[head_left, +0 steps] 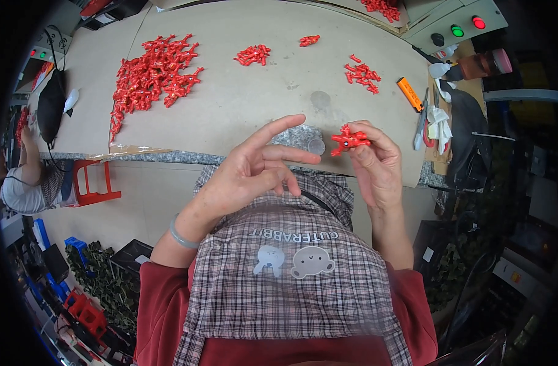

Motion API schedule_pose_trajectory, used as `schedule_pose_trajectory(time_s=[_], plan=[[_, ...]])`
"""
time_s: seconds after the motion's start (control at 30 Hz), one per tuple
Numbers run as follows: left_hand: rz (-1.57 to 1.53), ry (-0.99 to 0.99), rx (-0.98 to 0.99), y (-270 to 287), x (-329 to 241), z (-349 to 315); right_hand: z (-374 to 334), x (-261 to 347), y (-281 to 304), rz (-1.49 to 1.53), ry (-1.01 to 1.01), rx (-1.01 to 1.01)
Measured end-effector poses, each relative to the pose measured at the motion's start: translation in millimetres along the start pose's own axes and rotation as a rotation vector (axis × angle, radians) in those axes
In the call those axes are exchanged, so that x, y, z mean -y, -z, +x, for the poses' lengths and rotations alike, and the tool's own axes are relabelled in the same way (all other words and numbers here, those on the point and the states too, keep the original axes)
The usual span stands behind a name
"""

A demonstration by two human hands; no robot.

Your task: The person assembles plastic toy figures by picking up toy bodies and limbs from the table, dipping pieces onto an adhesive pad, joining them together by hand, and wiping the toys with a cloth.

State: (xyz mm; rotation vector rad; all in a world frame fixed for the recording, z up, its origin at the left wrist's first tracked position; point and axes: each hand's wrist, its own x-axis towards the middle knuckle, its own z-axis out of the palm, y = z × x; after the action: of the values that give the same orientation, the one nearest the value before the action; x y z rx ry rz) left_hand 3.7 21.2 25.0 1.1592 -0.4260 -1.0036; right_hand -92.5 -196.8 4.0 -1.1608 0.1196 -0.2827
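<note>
Between the thumb and fingers of my right hand is a small red plastic figure with stubby limbs, held above the table's near edge. My left hand is empty beside it, index finger stretched out and the other fingers apart. Just under the fingertips, a small clear round cup stands on a speckled grey patch of the table. Farther back lie a small pile of red parts, a lone red piece and a scatter of red parts.
A large heap of red figures covers the table's left side. At the right lie an orange box cutter, scissors, crumpled tissue and a bottle. A control box with lit buttons stands behind. Another person sits far left.
</note>
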Motion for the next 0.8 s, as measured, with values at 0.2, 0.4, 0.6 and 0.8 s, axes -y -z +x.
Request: schedule_pose_trajectory(time_s=[0.2,0.4,0.6,0.8], plan=[[0.022,0.022,-0.015,-2,1,2,-4,-4,-3,0.108,-0.044,0.003],[0.037,0.056,0.001,1,2,2,-6,-10,-3,0.095,-0.047,-0.008],[0.027,0.075,-0.012,1,5,2,-6,-11,-5,0.068,-0.009,0.007],[0.025,0.068,-0.015,3,6,3,-5,-13,-6,0.056,0.007,0.024]])
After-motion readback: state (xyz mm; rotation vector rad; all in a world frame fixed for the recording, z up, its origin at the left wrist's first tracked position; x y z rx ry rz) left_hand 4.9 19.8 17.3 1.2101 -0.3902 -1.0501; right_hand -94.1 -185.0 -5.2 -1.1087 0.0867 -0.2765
